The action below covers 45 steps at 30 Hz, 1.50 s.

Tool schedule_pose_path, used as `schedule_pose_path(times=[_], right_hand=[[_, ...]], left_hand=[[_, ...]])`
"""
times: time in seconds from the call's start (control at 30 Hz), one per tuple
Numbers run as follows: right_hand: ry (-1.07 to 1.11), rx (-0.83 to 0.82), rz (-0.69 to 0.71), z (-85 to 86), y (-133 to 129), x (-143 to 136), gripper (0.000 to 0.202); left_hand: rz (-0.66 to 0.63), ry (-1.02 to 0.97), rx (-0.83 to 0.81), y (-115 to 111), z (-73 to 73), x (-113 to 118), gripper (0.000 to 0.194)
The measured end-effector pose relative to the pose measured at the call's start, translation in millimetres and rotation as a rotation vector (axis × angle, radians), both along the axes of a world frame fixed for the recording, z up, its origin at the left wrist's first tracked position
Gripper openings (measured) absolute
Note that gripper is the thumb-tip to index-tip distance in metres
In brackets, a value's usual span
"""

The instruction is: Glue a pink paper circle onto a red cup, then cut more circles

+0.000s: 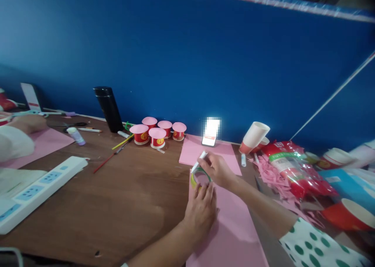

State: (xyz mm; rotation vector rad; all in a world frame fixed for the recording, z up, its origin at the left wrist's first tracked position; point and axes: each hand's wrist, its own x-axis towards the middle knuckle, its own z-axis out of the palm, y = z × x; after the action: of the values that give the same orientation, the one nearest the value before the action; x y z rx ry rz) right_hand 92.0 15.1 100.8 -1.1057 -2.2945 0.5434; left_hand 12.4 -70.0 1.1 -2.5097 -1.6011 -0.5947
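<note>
Right hand [217,168] pinches slim white marker [198,163]; left hand [202,208], fingers extended, steadies green-and-yellow round ring [193,180].
Ring lies beside the pinch, on pink paper sheet [231,224]; uneven left-hand pressure could cause slippage.

- Right sleeve [324,245]: white cloth printed with scattered dark green oval dots, its edge ending on the forearm [260,202]
- Left sleeve [125,265]: just a pale sliver showing
- Left hand [202,208], right hand [218,168]: both bare

Ring [193,180] on paper sheet [234,228], cups [157,139] behind left, bag [288,166] right.
</note>
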Motion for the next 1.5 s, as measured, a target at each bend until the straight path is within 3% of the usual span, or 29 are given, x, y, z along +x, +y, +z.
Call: schedule_pose_path(times=[0.17,0.4,1.0,1.5], right_hand=[[-0.35,0.167,0.138,1.6,7.0,-28.0,0.025],[-0.605,0.202,0.209,-9.2,11.5,-41.4,0.029],[-0.672,0.142,0.204,-12.0,8.8,-46.4,0.035],[-0.709,0.17,0.263,-14.4,7.7,-46.5,0.032]], left_hand=[[-0.007,-0.026,-0.062,2.1,-2.1,0.1,0.046],[-0.029,-0.03,-0.037,2.7,-0.1,-0.8,0.046],[-0.025,-0.001,-0.04,2.3,2.2,-2.0,0.04],[-0.007,-0.011,-0.066,1.9,1.3,-1.0,0.046]])
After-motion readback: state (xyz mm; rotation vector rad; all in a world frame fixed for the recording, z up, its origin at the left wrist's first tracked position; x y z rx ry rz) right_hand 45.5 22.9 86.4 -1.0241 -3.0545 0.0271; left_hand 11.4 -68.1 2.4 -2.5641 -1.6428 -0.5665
